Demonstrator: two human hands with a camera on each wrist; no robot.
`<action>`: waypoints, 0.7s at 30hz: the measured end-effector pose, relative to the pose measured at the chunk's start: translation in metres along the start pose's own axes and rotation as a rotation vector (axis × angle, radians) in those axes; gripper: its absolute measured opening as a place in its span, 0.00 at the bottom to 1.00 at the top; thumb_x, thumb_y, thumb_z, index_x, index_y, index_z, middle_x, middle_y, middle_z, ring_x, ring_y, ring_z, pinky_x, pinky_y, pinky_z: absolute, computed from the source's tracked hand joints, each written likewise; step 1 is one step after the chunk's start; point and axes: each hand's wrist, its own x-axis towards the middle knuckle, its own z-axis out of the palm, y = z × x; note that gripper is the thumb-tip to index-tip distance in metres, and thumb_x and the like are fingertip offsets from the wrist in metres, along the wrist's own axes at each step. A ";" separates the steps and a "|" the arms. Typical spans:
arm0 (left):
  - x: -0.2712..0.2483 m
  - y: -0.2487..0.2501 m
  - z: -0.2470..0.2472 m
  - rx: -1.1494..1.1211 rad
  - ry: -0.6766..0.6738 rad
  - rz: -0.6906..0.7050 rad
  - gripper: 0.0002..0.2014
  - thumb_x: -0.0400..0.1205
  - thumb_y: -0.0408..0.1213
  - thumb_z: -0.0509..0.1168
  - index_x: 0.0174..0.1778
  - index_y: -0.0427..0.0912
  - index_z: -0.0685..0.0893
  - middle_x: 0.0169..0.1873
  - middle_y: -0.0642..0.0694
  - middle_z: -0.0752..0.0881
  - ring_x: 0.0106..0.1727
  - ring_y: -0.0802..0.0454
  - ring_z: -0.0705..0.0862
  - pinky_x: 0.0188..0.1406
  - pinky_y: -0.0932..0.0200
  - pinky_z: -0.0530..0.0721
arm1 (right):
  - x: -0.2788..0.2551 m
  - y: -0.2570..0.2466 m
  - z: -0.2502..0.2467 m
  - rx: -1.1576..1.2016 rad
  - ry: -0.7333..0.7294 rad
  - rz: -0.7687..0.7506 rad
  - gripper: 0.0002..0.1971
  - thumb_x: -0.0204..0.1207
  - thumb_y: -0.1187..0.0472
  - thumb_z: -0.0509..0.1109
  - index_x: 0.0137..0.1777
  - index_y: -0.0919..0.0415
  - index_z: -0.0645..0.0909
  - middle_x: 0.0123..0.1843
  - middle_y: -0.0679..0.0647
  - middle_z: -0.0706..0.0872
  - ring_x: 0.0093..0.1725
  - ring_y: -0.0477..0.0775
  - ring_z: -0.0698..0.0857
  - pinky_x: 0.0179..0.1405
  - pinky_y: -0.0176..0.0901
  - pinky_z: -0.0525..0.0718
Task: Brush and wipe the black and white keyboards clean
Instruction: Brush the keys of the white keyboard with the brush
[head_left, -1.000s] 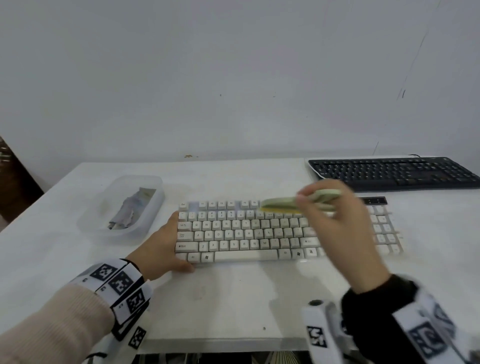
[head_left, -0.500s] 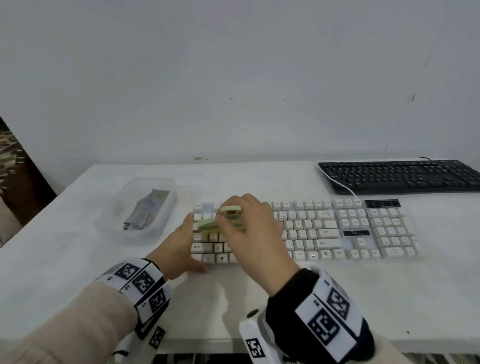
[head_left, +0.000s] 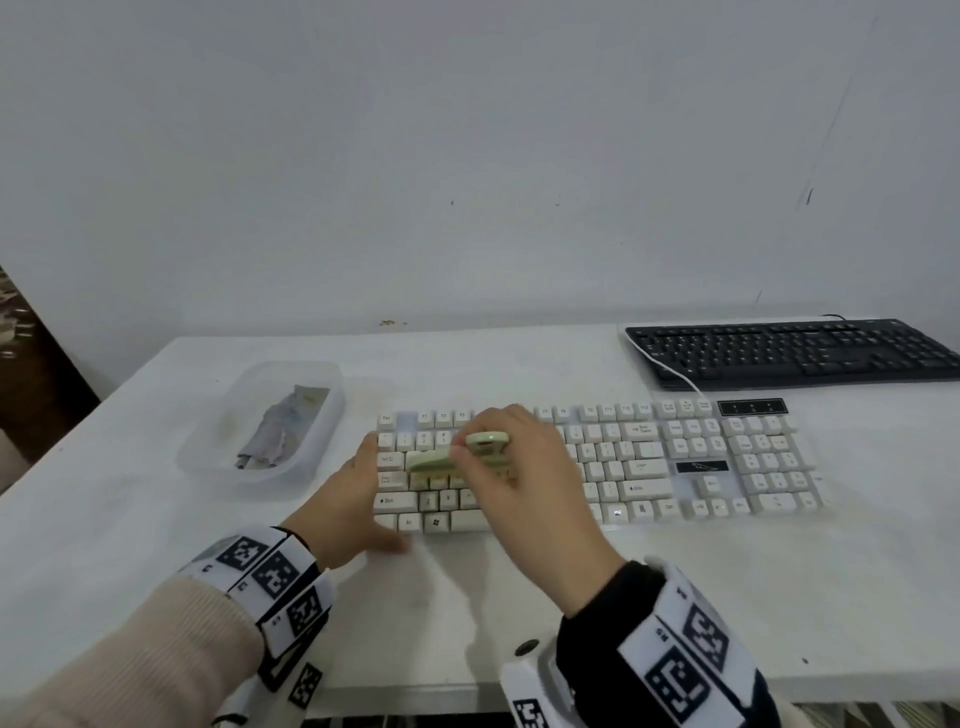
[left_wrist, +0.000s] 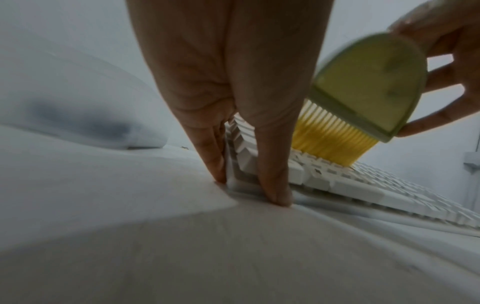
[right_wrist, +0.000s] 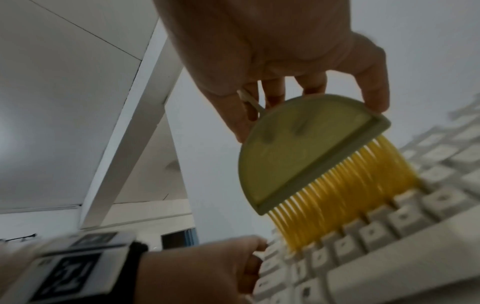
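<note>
The white keyboard lies across the middle of the table. My right hand pinches a pale green brush with yellow bristles, which touch the keys at the keyboard's left part. In the left wrist view the brush stands just right of my left hand. My left hand presses against the keyboard's left end, thumb along the front corner and fingers along the side edge. The black keyboard sits at the back right, untouched.
A clear plastic tub holding a crumpled grey cloth stands left of the white keyboard. A white cable runs beside the black keyboard. The table's front edge is close to my wrists. A wall rises behind.
My right hand swept the brush from the keyboard's right-middle over to its left part. The left hand stayed at the keyboard's left end.
</note>
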 end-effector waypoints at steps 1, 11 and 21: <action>0.000 0.001 -0.001 0.002 -0.002 0.007 0.50 0.59 0.33 0.83 0.72 0.49 0.61 0.59 0.52 0.79 0.60 0.56 0.81 0.58 0.57 0.83 | 0.001 0.005 -0.006 -0.021 0.029 0.005 0.03 0.74 0.49 0.62 0.41 0.42 0.76 0.44 0.39 0.79 0.53 0.51 0.78 0.58 0.62 0.75; -0.002 0.003 -0.001 0.003 0.000 -0.005 0.47 0.60 0.33 0.83 0.70 0.53 0.62 0.57 0.55 0.81 0.57 0.59 0.82 0.56 0.57 0.84 | -0.004 0.005 -0.015 0.119 -0.022 -0.044 0.04 0.75 0.56 0.70 0.39 0.46 0.80 0.43 0.40 0.79 0.52 0.49 0.80 0.56 0.55 0.78; -0.002 0.001 -0.001 -0.023 0.003 0.016 0.48 0.58 0.31 0.83 0.70 0.52 0.63 0.59 0.55 0.81 0.59 0.60 0.82 0.58 0.57 0.84 | -0.007 0.039 -0.068 0.111 0.222 0.041 0.11 0.74 0.67 0.72 0.36 0.50 0.81 0.42 0.45 0.83 0.47 0.46 0.82 0.48 0.41 0.79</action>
